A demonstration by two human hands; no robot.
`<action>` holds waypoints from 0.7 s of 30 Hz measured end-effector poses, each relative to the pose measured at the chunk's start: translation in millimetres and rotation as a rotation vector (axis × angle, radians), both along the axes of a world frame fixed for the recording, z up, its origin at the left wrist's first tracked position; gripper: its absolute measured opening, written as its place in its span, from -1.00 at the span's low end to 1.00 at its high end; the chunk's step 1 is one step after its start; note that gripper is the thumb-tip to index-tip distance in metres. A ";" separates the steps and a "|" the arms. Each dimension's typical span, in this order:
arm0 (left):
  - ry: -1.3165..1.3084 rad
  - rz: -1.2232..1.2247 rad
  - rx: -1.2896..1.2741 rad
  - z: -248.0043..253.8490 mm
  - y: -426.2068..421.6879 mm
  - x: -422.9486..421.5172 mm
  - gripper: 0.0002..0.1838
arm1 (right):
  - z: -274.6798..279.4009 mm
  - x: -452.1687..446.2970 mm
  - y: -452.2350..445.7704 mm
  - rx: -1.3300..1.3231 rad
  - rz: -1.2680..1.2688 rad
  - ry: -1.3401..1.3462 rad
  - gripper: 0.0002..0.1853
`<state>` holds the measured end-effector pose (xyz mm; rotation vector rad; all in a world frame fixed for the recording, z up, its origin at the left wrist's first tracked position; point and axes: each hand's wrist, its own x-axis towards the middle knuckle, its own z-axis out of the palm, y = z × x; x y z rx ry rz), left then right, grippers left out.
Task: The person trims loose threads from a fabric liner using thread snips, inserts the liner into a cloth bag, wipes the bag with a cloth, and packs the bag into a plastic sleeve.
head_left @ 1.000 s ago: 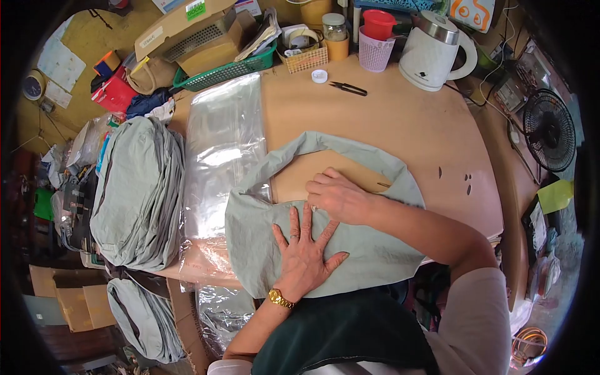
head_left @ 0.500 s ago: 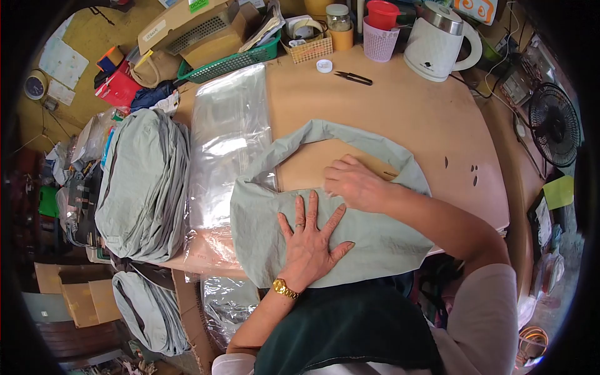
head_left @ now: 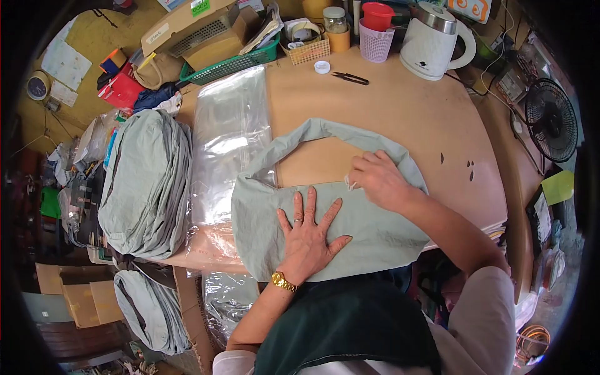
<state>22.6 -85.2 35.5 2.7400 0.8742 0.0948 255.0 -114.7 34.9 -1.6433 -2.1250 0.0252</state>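
A pale grey-green fabric shoulder bag (head_left: pixel 369 231) lies flat before me, its wide strap (head_left: pixel 325 128) looped away from me. My left hand (head_left: pixel 307 240) rests palm down on the bag body with the fingers spread. At the bag's upper edge, right of centre, my right hand (head_left: pixel 380 181) is closed, fingertips pinched together. A small whitish bit shows under those fingertips; what it is I cannot make out.
Clear plastic bags (head_left: pixel 228 137) lie left of the bag, beside a stack of similar folded fabric bags (head_left: pixel 147 187). Black thread snips (head_left: pixel 351 79) and a white round lid (head_left: pixel 322 67) lie farther back. A white electric kettle (head_left: pixel 428 47) stands back right, a black fan (head_left: pixel 550 119) at far right.
My right hand has moved right along the bag's upper edge, still closed. My left hand stays spread on the fabric in nearly the same place.
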 end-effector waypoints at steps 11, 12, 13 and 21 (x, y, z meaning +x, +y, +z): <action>-0.394 0.160 -0.065 6.5 58.2 38.7 -0.68 | -25.3 1.8 -3.0 0.202 -0.298 0.427 -0.91; -0.397 0.162 -0.065 3.8 61.0 39.8 -0.68 | -25.3 2.0 -3.4 0.202 -0.299 0.417 -0.91; -0.372 0.138 -0.111 2.0 64.3 39.8 -0.71 | -24.9 2.7 -3.4 0.201 -0.299 0.406 -0.92; -0.359 -0.009 0.027 -7.6 5.1 -1.9 -0.52 | -16.8 6.9 -3.4 0.002 -0.299 0.607 -0.92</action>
